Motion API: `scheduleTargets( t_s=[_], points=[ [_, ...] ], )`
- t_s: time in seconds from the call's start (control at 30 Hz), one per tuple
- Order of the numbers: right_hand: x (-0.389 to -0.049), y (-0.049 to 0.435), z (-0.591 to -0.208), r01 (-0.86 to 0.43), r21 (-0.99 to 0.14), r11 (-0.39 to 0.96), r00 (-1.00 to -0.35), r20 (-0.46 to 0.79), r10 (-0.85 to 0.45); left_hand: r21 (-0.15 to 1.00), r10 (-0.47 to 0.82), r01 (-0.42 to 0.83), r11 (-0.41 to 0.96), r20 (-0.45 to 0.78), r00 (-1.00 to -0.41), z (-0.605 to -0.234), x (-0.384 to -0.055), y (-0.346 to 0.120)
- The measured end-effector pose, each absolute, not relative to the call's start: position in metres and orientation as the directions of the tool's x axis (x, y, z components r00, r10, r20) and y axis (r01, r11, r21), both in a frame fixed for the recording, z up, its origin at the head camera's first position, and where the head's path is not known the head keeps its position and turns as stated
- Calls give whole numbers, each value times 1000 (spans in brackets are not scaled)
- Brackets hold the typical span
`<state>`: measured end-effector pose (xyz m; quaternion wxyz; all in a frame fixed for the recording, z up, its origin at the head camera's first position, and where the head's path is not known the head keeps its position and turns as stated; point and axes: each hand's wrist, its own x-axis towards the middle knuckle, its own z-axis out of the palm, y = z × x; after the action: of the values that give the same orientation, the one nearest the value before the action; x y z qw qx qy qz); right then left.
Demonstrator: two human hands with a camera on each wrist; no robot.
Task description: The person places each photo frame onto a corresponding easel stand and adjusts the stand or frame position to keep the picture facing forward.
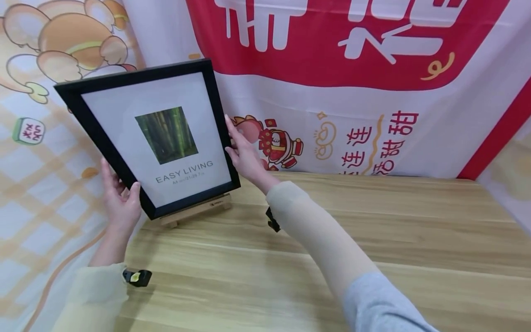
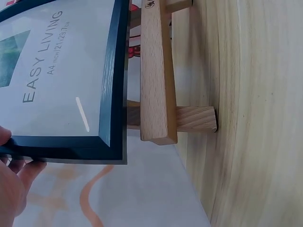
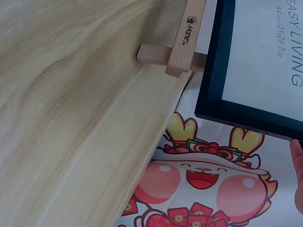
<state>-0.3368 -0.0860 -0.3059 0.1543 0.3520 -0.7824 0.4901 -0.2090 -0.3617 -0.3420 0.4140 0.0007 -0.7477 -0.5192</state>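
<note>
A black picture frame (image 1: 116, 143) with a bamboo photo and the words EASY LIVING stands tilted in front of a small wooden easel (image 1: 197, 210). My left hand (image 1: 121, 203) grips its left edge, thumb at the front and fingers toward the back. On the opposite edge, my right hand (image 1: 247, 159) holds the frame between thumb and fingers. In the left wrist view, a narrow gap separates the lower border (image 2: 113, 71) from the easel's ledge (image 2: 158, 71). The right wrist view also shows the ledge (image 3: 186, 38) below the border. The frame hides most of the easel.
The easel's feet rest on a wood-grain table (image 1: 332, 258) near its back left corner. Behind hangs a red and white printed cloth (image 1: 323, 101). A checked cloth with cartoon figures (image 1: 33, 184) covers the left side.
</note>
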Motion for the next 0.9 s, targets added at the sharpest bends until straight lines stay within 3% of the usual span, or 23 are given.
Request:
scheduleTargets(
  t_s=[0.13,0.37,0.6,0.9],
  points=[
    [-337,-91,-309,-690,-673,268,-714,572,-404,768,-434,418,485,627,-647,-343,-210,-367],
    [-338,-98,-316,-669,-677,307,-736,543,-405,802,-439,338,492,564,-700,-346,-215,-378],
    [-340,-106,-313,-654,-673,347,-751,522,-405,803,-427,343,487,562,-709,-344,-225,-387],
    [-347,-108,-324,-523,-767,371,-838,382,-390,849,-400,192,493,417,-816,-343,-241,-395]
  ],
)
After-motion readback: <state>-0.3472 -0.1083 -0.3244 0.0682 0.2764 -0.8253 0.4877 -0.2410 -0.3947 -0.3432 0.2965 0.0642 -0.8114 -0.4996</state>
